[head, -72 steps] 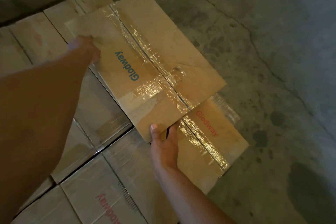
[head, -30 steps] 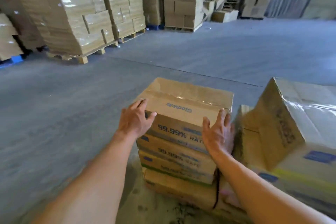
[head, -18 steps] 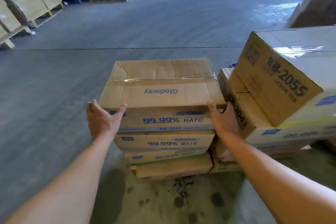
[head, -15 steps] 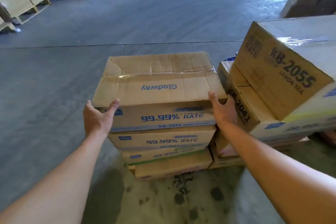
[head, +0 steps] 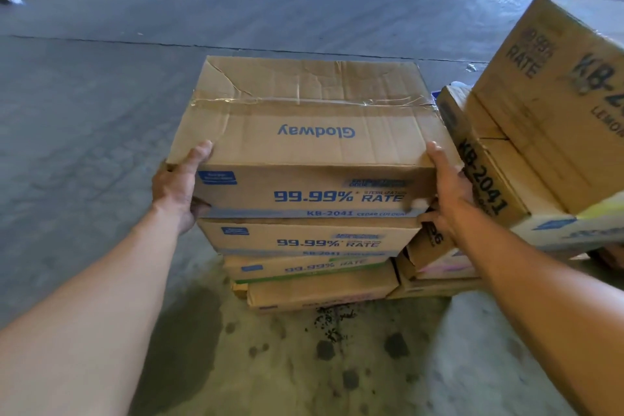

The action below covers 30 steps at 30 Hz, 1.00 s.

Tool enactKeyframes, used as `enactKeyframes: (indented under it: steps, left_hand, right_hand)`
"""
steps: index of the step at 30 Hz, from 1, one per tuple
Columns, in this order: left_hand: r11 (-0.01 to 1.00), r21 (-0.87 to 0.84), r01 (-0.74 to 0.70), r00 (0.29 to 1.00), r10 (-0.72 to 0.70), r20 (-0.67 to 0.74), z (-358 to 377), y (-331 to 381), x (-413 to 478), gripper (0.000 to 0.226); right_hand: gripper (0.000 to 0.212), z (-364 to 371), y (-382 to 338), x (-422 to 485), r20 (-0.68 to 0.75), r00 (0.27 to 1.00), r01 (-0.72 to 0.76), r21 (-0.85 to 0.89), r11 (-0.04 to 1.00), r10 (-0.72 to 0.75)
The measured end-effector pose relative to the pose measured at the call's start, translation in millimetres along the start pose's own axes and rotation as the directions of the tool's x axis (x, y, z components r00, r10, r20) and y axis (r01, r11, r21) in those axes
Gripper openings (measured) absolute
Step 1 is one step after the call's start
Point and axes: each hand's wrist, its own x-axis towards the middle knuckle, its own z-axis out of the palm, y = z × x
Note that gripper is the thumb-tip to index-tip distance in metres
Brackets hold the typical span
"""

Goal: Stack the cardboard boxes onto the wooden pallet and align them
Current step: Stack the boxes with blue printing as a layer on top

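Cardboard top box (head: 304, 132) gripped at both ends: left hand (head: 175, 186) nine o'clock, right hand (head: 449, 189) three. Carrying, stacking, aligning apparently remain.

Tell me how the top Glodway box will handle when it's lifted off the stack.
The top box is creased and dented along its tape, so it probably gives under pressure. Both the left hand and right hand grip it, suggesting real weight. Flat-sided, it should not roll.

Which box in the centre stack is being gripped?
The topmost brown cardboard box, blue Glodway print upside down on its lid: left hand and right hand grip its near corners.
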Motion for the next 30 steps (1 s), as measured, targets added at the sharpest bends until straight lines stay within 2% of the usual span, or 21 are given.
enactKeyframes:
  steps: [2,4,6,9,10,13,14,18,20,23,25,27,28,30]
  left_hand:
    - [0.999,-0.027,-0.016,1.0,0.016,-0.005,-4,2,-8,0.057]
    - [0.999,-0.04,-0.037,0.999,0.036,-0.029,-11,1,-18,0.045]
    - [0.996,-0.065,-0.059,0.997,0.055,-0.058,-20,4,-33,0.044]
    - [0.988,-0.128,-0.087,0.988,0.07,-0.135,-33,25,-58,0.038]
    - [0.983,-0.147,-0.114,0.983,0.09,-0.16,-40,34,-68,0.041]
    - [0.959,-0.187,-0.214,0.951,0.16,-0.264,-66,60,-103,0.07]
    - [0.951,-0.192,-0.244,0.935,0.178,-0.306,-73,65,-116,0.072]
    - [0.914,-0.215,-0.344,0.835,0.194,-0.514,-99,65,-194,0.044]
    - [0.901,-0.222,-0.373,0.783,0.177,-0.597,-107,49,-236,0.04]
    - [0.896,-0.254,-0.365,0.688,0.075,-0.722,-116,9,-303,0.032]
    - [0.889,-0.29,-0.355,0.651,0.012,-0.759,-122,-23,-346,0.044]
    - [0.888,-0.311,-0.338,0.59,-0.058,-0.806,-131,-63,-390,0.083]
    - [0.891,-0.315,-0.328,0.528,-0.103,-0.843,-138,-88,-410,0.098]
    - [0.894,-0.336,-0.296,0.408,-0.2,-0.891,-147,-137,-450,0.102]
  right_hand:
    - [0.078,-4,-1,-4,0.036,0.999,0.018,0.06,0.998,-0.02]
    - [0.081,-6,-7,-11,0.064,0.997,0.035,0.077,0.996,-0.04]
    - [0.084,-3,-20,-18,0.098,0.993,0.059,0.07,0.996,-0.065]
    - [0.088,8,-49,-31,0.233,0.965,0.109,0.05,0.993,-0.118]
    - [0.083,14,-60,-35,0.285,0.948,0.136,0.047,0.99,-0.143]
    - [0.07,31,-86,-50,0.427,0.886,0.161,0.074,0.984,-0.177]
    - [0.066,37,-93,-55,0.462,0.867,0.172,0.072,0.983,-0.185]
    - [0.035,50,-105,-85,0.649,0.74,0.198,0.038,0.979,-0.175]
    - [0.032,50,-102,-98,0.723,0.672,0.213,0.022,0.977,-0.162]
    - [0.037,45,-85,-120,0.813,0.572,0.242,-0.039,0.969,-0.11]
    - [0.049,41,-65,-136,0.85,0.523,0.27,-0.093,0.958,-0.065]
    - [0.062,35,-36,-151,0.884,0.468,0.284,-0.162,0.945,0.011]
    - [0.066,30,-19,-158,0.902,0.429,0.297,-0.189,0.936,0.046]
    - [0.083,21,20,-167,0.909,0.391,0.303,-0.273,0.913,0.142]
